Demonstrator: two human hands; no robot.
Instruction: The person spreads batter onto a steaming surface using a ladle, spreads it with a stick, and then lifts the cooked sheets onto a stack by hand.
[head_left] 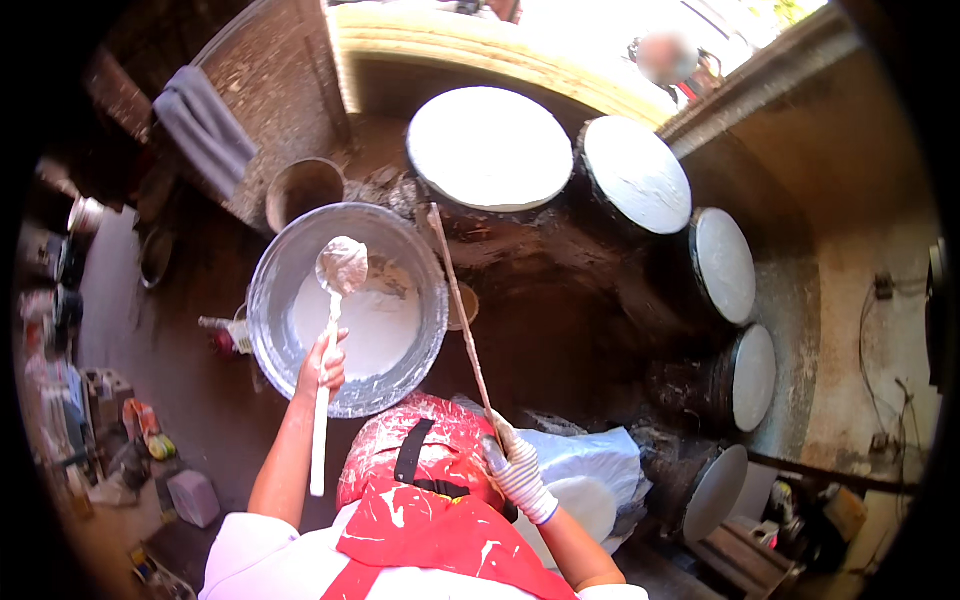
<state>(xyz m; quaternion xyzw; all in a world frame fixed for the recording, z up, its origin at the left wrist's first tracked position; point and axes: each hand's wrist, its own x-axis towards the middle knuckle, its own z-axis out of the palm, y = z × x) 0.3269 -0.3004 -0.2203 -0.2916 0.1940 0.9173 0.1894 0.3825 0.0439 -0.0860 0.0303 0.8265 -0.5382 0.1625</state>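
My bare left hand (322,366) is closed round the pale handle of a ladle (343,265). Coated in a whitish substance, the ladle's bowl hangs over a large grey tub (262,300) with a white mass (385,335) at its bottom. My right hand (517,472), in a striped knitted glove, grips the lower end of a long thin stick (458,310). That stick slants up past the tub's right side, its tip near a big drum topped with a white round surface (490,148). A red apron (430,520) splashed with white covers my front.
More drums with white round tops (637,175) curve along the right wall. Beside my right forearm lie a pale blue sheet (590,455) and a white disc (580,510). A bucket (305,190) stands behind the tub; a grey cloth (205,130) hangs left. Clutter lines the left edge.
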